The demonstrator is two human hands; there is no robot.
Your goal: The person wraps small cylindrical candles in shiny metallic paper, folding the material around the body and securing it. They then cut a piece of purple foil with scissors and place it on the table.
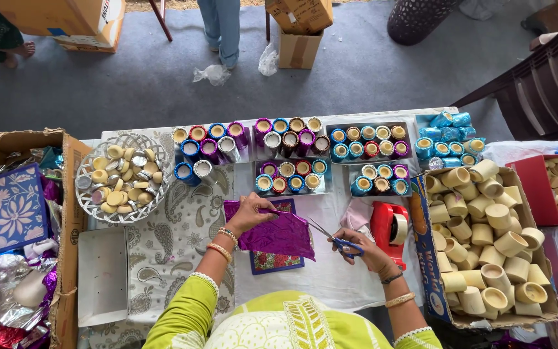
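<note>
Both forearms reach forward from the bottom edge, elbows bent, bangles at the wrists. Left hand (248, 212): fingers curled, pinching the upper left edge of a purple foil sheet (278, 236). Sheet lies partly over a dark patterned board (276, 262) on the table. Right hand (360, 249): fingers through the blue handles of scissors (330, 236), blades parted, tips pointing at the foil's right edge. Red tape dispenser (390, 227) just beside the right hand. Table (330, 278) covered in white cloth. Beyond the foil: trays of foil-wrapped cups (292, 143). Right: cardboard box of plain cream cups (485, 232). Left: silver basket (123, 176) of discs. Grey floor beyond, other people's legs at the top edge.
</note>
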